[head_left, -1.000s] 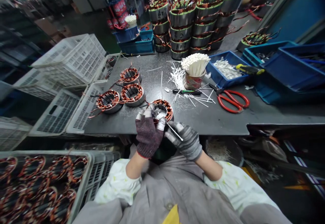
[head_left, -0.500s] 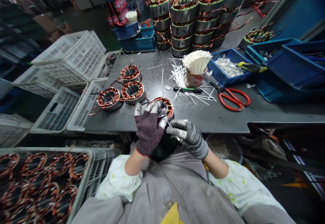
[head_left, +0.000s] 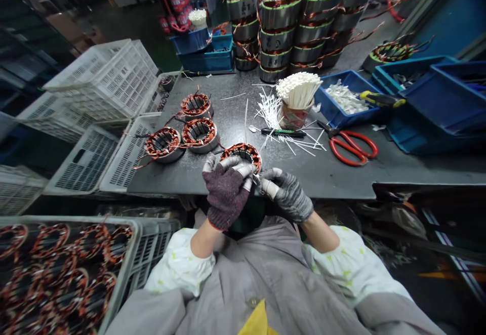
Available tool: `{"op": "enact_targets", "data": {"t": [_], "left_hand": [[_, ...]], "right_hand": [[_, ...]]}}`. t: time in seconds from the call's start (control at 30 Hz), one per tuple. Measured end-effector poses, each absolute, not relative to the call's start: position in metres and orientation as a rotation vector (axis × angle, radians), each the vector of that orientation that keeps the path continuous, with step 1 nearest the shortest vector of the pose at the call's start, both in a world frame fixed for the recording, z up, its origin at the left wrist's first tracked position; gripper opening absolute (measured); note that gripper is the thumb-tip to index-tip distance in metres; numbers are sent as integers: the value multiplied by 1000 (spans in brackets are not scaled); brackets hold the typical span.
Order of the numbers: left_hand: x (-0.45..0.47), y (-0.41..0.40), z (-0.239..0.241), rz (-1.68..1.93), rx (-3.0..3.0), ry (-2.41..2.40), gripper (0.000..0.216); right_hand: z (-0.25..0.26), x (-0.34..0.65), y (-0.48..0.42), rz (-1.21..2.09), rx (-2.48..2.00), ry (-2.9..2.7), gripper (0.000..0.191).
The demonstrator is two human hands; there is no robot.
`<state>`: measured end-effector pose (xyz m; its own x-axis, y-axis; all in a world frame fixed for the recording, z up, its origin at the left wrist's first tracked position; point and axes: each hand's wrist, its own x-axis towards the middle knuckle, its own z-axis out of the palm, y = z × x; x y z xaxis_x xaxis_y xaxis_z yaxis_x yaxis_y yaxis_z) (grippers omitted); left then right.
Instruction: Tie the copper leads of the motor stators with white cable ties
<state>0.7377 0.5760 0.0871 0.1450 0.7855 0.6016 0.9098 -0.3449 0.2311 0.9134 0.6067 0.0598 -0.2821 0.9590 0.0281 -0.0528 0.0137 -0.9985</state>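
Note:
A motor stator (head_left: 246,149) with copper windings lies at the table's front edge. My left hand (head_left: 228,188), in a dark maroon glove with white-wrapped fingertips, grips its near-left side and hides part of the winding. At the stator's near-right rim, my right hand (head_left: 287,193), in a grey striped glove, has thumb and fingers pinched together. Something small and pale shows at those fingertips, too small to name. Left of this stator, three more wound stators (head_left: 200,133) stand close together, their lead wires trailing.
Behind are a cup of white sticks (head_left: 296,115), loose white ties (head_left: 270,112), a marker (head_left: 283,132), and red-handled scissors (head_left: 353,145). Blue bins (head_left: 343,115) stand right. Tall stacked stators (head_left: 281,36) rise at the back. White crates (head_left: 102,82) and a stator-filled crate (head_left: 134,254) are left.
My right hand has moved up against the stator's near-right rim. My left hand has shifted slightly right and down, so more of the stator's winding shows.

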Motion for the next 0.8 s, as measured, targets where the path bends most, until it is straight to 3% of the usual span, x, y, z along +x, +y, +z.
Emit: {"op": "enact_targets", "data": {"t": [0.27, 0.53, 0.67, 0.8], "left_hand": [[733, 574, 91, -918, -2312, -1612, 20], [732, 571, 93, -872, -2389, -1649, 20], [740, 569, 93, -894, -2301, -1796, 25], [745, 570, 91, -887, -2246, -1891, 16]], "right_hand": [[52, 916, 624, 1149, -1028, -1768, 22], [73, 929, 628, 378, -853, -2348, 35], [75, 922, 627, 228, -886, -2227, 35], [81, 928, 627, 408, -1018, -1802, 37]]}}
